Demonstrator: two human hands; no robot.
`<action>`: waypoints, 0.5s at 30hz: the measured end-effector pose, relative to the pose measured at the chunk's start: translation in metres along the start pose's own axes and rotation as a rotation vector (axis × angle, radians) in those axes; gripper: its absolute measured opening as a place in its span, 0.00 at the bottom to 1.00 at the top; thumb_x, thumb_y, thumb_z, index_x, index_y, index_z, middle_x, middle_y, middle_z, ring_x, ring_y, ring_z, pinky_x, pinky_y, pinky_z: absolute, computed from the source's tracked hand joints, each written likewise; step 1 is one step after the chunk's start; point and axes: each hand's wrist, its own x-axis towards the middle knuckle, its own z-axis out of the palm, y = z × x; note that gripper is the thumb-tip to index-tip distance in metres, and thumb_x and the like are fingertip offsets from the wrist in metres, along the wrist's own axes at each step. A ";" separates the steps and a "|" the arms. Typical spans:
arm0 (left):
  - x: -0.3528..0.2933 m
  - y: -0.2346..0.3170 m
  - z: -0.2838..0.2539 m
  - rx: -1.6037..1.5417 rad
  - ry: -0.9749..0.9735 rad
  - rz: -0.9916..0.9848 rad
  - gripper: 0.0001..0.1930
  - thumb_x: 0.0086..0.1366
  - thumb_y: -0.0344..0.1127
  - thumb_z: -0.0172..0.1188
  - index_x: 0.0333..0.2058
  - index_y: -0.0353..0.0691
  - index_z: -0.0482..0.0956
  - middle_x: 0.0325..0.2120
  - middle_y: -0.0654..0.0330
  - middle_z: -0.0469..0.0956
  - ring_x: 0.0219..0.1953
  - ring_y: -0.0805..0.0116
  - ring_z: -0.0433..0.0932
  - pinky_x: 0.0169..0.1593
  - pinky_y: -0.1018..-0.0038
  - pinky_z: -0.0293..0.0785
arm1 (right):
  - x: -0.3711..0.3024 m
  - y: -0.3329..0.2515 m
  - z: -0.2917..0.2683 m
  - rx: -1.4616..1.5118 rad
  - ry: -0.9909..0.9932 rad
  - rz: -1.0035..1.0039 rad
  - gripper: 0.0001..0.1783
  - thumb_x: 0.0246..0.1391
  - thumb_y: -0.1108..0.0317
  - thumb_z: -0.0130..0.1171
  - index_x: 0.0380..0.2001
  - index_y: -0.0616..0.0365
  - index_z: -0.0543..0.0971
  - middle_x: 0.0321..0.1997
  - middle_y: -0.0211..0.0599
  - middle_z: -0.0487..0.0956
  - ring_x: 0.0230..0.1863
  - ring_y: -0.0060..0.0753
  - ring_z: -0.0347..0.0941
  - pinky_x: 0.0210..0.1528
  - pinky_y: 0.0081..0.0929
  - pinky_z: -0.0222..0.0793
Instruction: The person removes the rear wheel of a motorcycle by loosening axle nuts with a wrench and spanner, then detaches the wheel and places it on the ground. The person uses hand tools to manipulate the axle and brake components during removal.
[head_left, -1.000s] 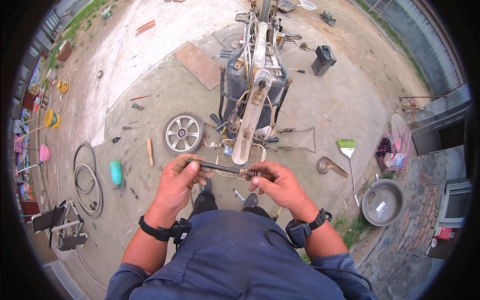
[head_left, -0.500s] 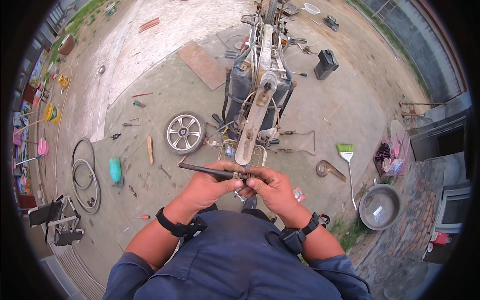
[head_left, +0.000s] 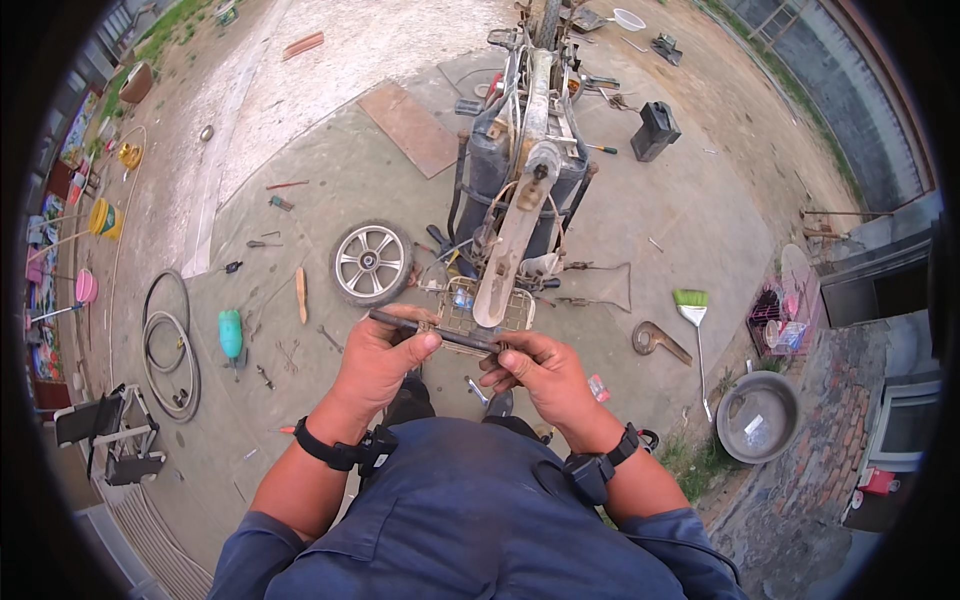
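A dark metal rod (head_left: 458,338) spans my two hands in front of my body, tilted slightly down to the right. My left hand (head_left: 372,365) is closed round its left part, thumb on top, and the rod's end pokes out beyond the fingers. A small lighter collar (head_left: 427,326) shows on the rod at the left thumb. At the right end, my right hand (head_left: 545,375) pinches the rod between thumb and fingers; the tip there is partly covered. Past the hands stands a partly stripped motorcycle (head_left: 520,225), with a wire basket (head_left: 455,328) just beyond the rod.
A spoked wheel (head_left: 369,262) lies left of the motorcycle. Several tools, a wooden stick (head_left: 301,295) and a teal bottle (head_left: 231,335) are spread leftward, near coiled tyres (head_left: 150,345). Rightward are a hooked metal piece (head_left: 660,342), a green broom (head_left: 692,300) and a grey basin (head_left: 728,425).
My left hand has shifted left, away from my right, baring more rod between them. The lighter collar, earlier near the right fingers, is now at the left thumb. The right hand has barely moved.
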 end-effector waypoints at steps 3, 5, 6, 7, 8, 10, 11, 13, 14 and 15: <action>0.000 0.005 -0.013 -0.024 0.034 0.039 0.13 0.61 0.31 0.70 0.43 0.34 0.80 0.29 0.64 0.78 0.28 0.79 0.72 0.32 0.81 0.67 | 0.002 0.006 -0.005 -0.072 0.006 -0.062 0.19 0.65 0.63 0.58 0.53 0.66 0.76 0.42 0.47 0.83 0.41 0.35 0.83 0.40 0.28 0.79; 0.002 0.004 -0.020 -0.047 0.073 0.084 0.13 0.62 0.31 0.69 0.43 0.35 0.80 0.27 0.64 0.77 0.25 0.79 0.71 0.29 0.82 0.66 | 0.001 0.006 -0.008 -0.055 0.019 -0.066 0.18 0.65 0.64 0.58 0.53 0.66 0.76 0.42 0.47 0.83 0.41 0.35 0.83 0.40 0.27 0.80; 0.002 0.006 -0.022 -0.033 0.105 0.093 0.12 0.63 0.31 0.68 0.43 0.35 0.80 0.24 0.64 0.76 0.24 0.79 0.70 0.28 0.82 0.65 | 0.001 0.005 -0.009 -0.047 0.026 -0.068 0.18 0.65 0.65 0.58 0.53 0.66 0.76 0.42 0.48 0.83 0.41 0.35 0.83 0.41 0.27 0.80; 0.001 0.006 -0.026 -0.043 0.105 0.091 0.12 0.63 0.31 0.68 0.43 0.35 0.80 0.24 0.64 0.76 0.24 0.79 0.69 0.28 0.82 0.64 | 0.002 0.006 -0.010 -0.052 0.024 -0.067 0.18 0.65 0.65 0.58 0.53 0.66 0.76 0.42 0.47 0.83 0.41 0.35 0.83 0.41 0.27 0.80; 0.000 0.005 -0.030 -0.053 0.104 0.088 0.12 0.63 0.32 0.68 0.43 0.35 0.80 0.24 0.64 0.76 0.24 0.79 0.69 0.28 0.82 0.64 | 0.001 0.007 -0.011 -0.057 0.025 -0.065 0.18 0.65 0.66 0.58 0.53 0.66 0.76 0.42 0.47 0.83 0.42 0.35 0.83 0.41 0.27 0.80; -0.002 0.003 -0.032 -0.063 0.108 0.079 0.11 0.63 0.32 0.67 0.43 0.35 0.80 0.24 0.64 0.76 0.24 0.79 0.69 0.28 0.82 0.64 | 0.001 0.009 -0.011 -0.068 0.024 -0.057 0.18 0.65 0.66 0.58 0.53 0.67 0.76 0.42 0.47 0.83 0.42 0.34 0.83 0.41 0.26 0.80; -0.003 0.003 -0.032 -0.063 0.115 0.075 0.11 0.63 0.32 0.67 0.43 0.35 0.80 0.24 0.64 0.76 0.24 0.79 0.69 0.28 0.83 0.63 | 0.001 0.010 -0.011 -0.074 0.021 -0.051 0.18 0.65 0.66 0.58 0.53 0.66 0.76 0.42 0.47 0.83 0.42 0.34 0.83 0.41 0.27 0.80; -0.004 0.002 -0.033 -0.052 0.129 0.076 0.11 0.64 0.32 0.67 0.43 0.35 0.80 0.25 0.64 0.76 0.24 0.79 0.69 0.28 0.83 0.64 | 0.002 0.011 -0.011 -0.086 0.018 -0.050 0.18 0.65 0.66 0.58 0.53 0.66 0.76 0.42 0.47 0.83 0.42 0.34 0.83 0.41 0.27 0.80; -0.004 0.002 -0.034 -0.041 0.137 0.080 0.11 0.64 0.32 0.67 0.43 0.35 0.80 0.25 0.65 0.76 0.24 0.79 0.70 0.28 0.83 0.64 | 0.002 0.011 -0.010 -0.093 0.018 -0.054 0.18 0.65 0.67 0.58 0.53 0.67 0.76 0.42 0.47 0.83 0.42 0.34 0.83 0.41 0.27 0.80; -0.004 0.002 -0.035 -0.031 0.144 0.085 0.11 0.64 0.32 0.67 0.43 0.35 0.80 0.25 0.65 0.76 0.25 0.79 0.70 0.28 0.83 0.64 | 0.002 0.012 -0.009 -0.099 0.018 -0.058 0.18 0.65 0.67 0.58 0.53 0.67 0.76 0.42 0.47 0.83 0.42 0.34 0.83 0.41 0.27 0.80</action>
